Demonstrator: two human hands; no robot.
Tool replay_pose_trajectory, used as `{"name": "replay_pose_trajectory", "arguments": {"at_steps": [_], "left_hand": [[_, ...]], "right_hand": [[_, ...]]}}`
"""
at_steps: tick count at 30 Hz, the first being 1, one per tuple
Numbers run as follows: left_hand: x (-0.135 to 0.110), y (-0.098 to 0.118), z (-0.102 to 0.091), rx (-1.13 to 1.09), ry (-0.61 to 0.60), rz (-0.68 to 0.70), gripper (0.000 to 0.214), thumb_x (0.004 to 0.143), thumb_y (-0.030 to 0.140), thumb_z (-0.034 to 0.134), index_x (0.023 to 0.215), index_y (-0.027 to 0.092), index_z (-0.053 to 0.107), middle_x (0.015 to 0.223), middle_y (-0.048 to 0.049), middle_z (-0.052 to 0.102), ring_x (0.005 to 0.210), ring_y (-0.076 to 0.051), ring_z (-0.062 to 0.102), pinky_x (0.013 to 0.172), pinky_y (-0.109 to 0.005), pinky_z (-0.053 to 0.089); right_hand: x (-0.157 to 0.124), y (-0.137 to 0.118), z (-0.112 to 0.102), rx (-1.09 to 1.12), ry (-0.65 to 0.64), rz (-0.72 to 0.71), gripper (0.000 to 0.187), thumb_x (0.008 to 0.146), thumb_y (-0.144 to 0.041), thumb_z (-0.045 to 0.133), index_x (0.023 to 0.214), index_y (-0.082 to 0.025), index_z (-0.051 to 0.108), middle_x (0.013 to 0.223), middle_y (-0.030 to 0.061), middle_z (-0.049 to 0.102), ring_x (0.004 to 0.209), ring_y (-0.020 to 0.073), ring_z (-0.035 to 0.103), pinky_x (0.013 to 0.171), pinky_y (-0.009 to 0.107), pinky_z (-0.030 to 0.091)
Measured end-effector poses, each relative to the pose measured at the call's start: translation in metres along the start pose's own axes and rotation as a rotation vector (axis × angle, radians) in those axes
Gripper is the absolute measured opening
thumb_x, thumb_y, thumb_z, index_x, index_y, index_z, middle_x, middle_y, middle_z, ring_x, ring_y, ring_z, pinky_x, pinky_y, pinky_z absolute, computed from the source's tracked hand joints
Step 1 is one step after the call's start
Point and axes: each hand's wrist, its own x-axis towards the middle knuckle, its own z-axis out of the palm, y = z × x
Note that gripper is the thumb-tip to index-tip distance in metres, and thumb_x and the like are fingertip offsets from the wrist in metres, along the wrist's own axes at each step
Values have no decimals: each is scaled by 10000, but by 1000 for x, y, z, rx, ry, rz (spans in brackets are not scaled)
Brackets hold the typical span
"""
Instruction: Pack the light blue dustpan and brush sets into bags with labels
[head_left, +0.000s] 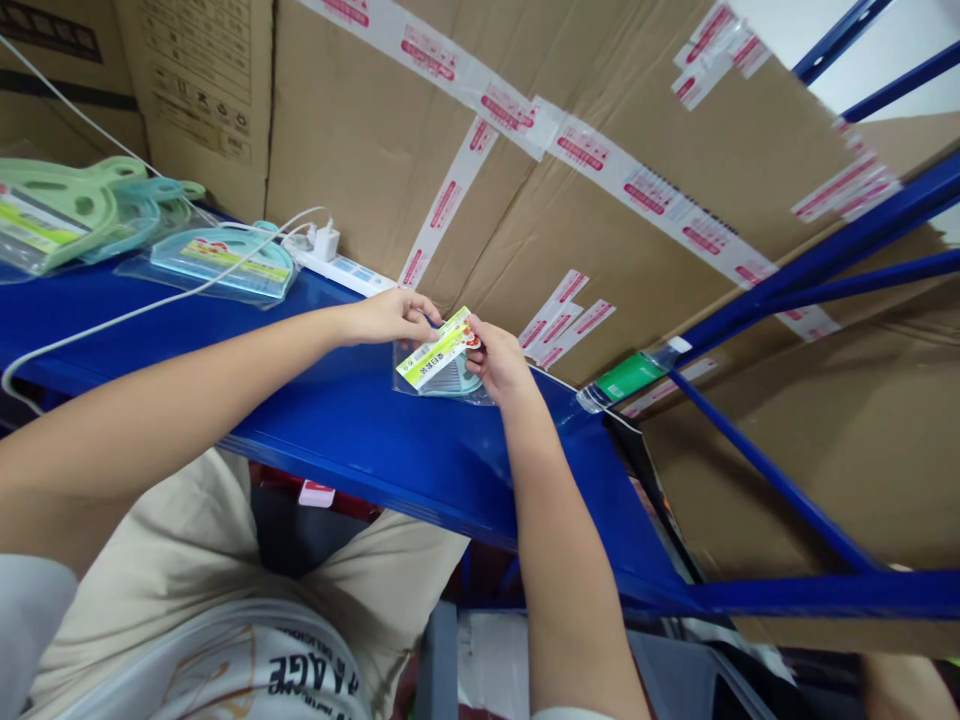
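Note:
A yellow, green and white printed label card [433, 357] lies tilted over a clear plastic bag on the blue shelf. In the bag is a light blue mini dustpan [456, 378] with grey comb-like ridges, partly covered by the card. My right hand [501, 362] pinches the card's right end between thumb and fingers. At the card's upper left edge, my left hand [394, 316] has its fingers curled and the thumb against the card; the exact grip is partly hidden.
Bagged dustpans, green [82, 205] and light blue [225, 262], lie on the left of the blue shelf [352, 420]. A white cable crosses to a power strip [352, 272]. Taped cardboard [337, 130] stands behind. A green-labelled bottle [634, 376] lies right, by blue bars.

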Motion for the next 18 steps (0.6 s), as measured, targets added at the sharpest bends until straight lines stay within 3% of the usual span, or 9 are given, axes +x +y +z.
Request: {"name": "replay_pose_trajectory", "arguments": {"at_steps": [4, 7, 10, 14, 18], "left_hand": [[-1, 4, -10, -35, 143, -64, 195, 733, 186, 824, 883, 182, 700, 705, 6, 701, 631, -121, 640, 667, -278, 507], [-2, 8, -19, -27, 325, -119, 170, 739, 177, 826, 843, 186, 691, 707, 6, 680, 623, -110, 619, 685, -281, 498], [-2, 9, -27, 0, 445, -156, 146, 750, 179, 812, 815, 189, 682, 720, -1, 673, 645, -118, 621, 713, -296, 498], [-1, 7, -31, 6, 473, -145, 131, 770, 179, 780, 808, 188, 655, 746, -10, 667, 692, -129, 624, 738, -312, 502], [2, -1, -35, -15, 409, -92, 158, 761, 219, 788, 821, 188, 646, 751, -17, 643, 742, -154, 623, 763, -361, 500]], "right_hand": [[4, 6, -1, -241, 129, -50, 440, 854, -666, 604, 778, -236, 549, 624, -43, 527, 486, 99, 441, 449, 233, 367], [-1, 7, 1, -632, 197, -165, 339, 844, -564, 624, 787, -239, 550, 688, -24, 589, 636, 150, 572, 613, 283, 468], [-10, 7, 15, -938, 171, -198, 276, 817, -482, 655, 908, -237, 566, 757, 7, 652, 751, 215, 641, 725, 347, 493], [-20, 10, 42, -1152, 125, -205, 436, 825, -393, 660, 1193, -203, 525, 968, 125, 725, 916, 310, 691, 798, 417, 506], [-21, 16, 55, -1247, 56, -178, 428, 844, -251, 594, 1257, -189, 501, 1054, 176, 726, 987, 343, 695, 845, 452, 513]]}}
